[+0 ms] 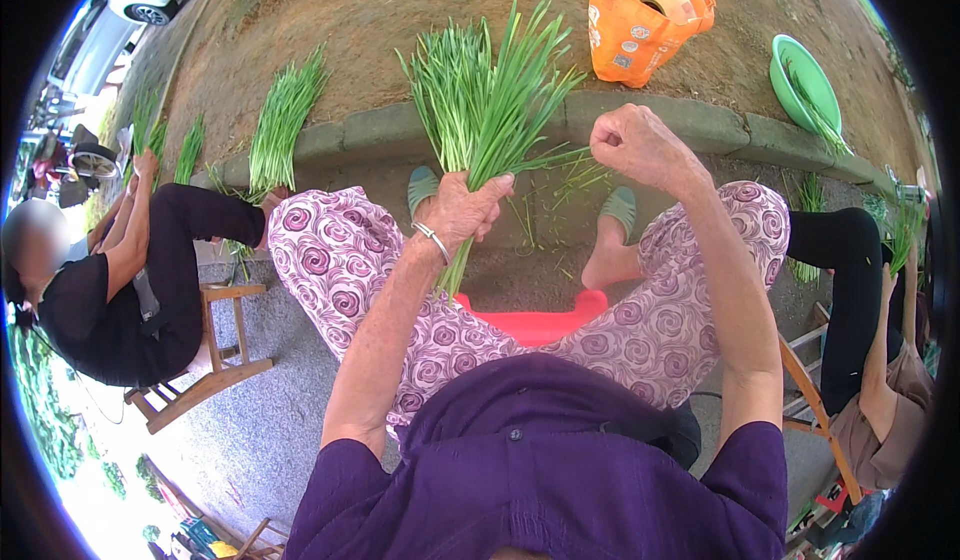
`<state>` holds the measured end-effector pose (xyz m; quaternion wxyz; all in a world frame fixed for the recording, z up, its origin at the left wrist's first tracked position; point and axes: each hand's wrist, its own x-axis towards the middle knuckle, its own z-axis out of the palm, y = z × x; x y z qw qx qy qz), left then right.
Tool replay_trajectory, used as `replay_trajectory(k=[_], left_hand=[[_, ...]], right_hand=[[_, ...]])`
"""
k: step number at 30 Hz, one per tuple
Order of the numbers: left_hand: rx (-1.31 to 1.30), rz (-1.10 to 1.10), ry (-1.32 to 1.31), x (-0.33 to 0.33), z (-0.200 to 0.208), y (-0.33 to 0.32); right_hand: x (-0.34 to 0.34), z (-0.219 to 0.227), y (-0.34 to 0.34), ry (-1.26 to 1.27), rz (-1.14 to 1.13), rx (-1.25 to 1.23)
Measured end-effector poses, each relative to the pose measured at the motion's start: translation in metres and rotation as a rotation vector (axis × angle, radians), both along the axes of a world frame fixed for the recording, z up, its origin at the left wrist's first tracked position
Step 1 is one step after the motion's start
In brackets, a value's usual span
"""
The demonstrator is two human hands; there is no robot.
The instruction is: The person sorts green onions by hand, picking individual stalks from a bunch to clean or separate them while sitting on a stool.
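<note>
My left hand [466, 206], with a silver bangle at the wrist, is wrapped round the lower part of a bunch of green chives [520, 105]. Their leaves fan up and away from me, and the pale stalk ends point down between my knees. A pile of chives [448, 80] lies on the ground just behind the bunch. To the right, my right hand [645, 148] is raised with its fingers curled closed. A few loose leaves reach toward it from the bunch; whether it pinches anything is hidden.
Beyond a stone kerb [690, 125] stand an orange bag [640, 35] and a green basin [808, 85]. Another chive pile [285, 125] lies left. Co-workers sit on both sides, one by a wooden stool [228, 330]. A red plastic seat [535, 326] shows between my legs.
</note>
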<state>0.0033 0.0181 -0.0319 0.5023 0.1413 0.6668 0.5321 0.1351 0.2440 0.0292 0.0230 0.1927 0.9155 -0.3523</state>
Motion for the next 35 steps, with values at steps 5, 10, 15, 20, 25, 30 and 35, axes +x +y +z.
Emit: replay_trajectory(k=[5, 10, 15, 20, 25, 30, 35], left_hand=[[0.012, -0.014, -0.01, 0.0, 0.002, 0.0], [0.044, -0.021, -0.085, 0.003, 0.01, 0.002], [0.049, 0.043, -0.151, -0.003, 0.007, 0.001], [0.049, 0.088, -0.188, 0.003, 0.022, 0.003], [0.081, -0.074, -0.232, 0.031, 0.046, 0.022], [0.356, -0.327, 0.194, 0.101, 0.077, 0.053], [0.605, -0.416, 0.596, 0.161, 0.091, 0.06]], right_hand=[[-0.002, -0.003, 0.0, 0.095, -0.025, 0.029], [-0.007, -0.008, -0.002, 0.233, -0.169, 0.037], [-0.006, -0.022, 0.011, 0.169, -0.059, 0.157], [-0.008, -0.078, -0.049, -0.433, 0.437, 0.672], [-0.006, -0.126, -0.065, -0.785, 0.677, 0.821], [0.004, -0.161, -0.061, -0.969, 0.596, 0.843], [0.007, -0.152, -0.052, -0.888, 0.587, 0.794]])
